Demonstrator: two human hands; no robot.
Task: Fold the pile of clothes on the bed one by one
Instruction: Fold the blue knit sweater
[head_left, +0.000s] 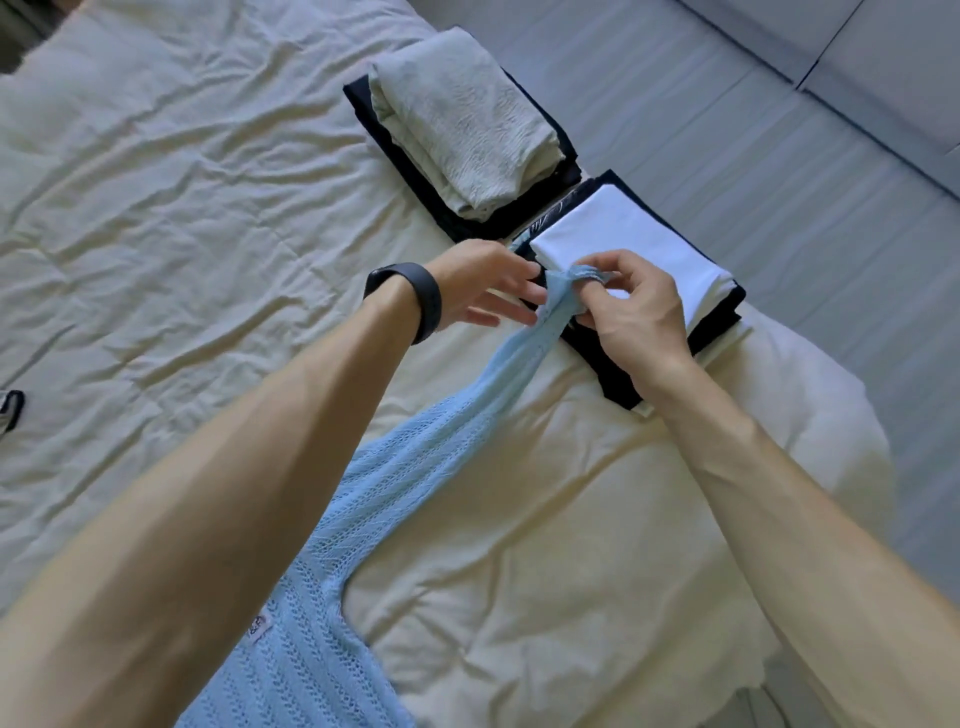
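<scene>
Currently, in the head view, the far end of the light blue knit garment (363, 519) is being pinched by the right hand (628, 312), thumb and curled fingers closing on the narrow strip. It is being steadied by the straight, spread fingers of the left hand (483, 286), probably so the piece can be drawn out flat for folding. Its body is trailing near, across the cream bed (182, 208). At the far right, finished pieces are being kept aside — a white-topped stack (639, 244) and a pale green-topped stack (467, 135).

Two folded stacks (462, 140) (631, 234), one blue knit top (415, 457), two hands (483, 283) (631, 312), one wristband (418, 299).
</scene>
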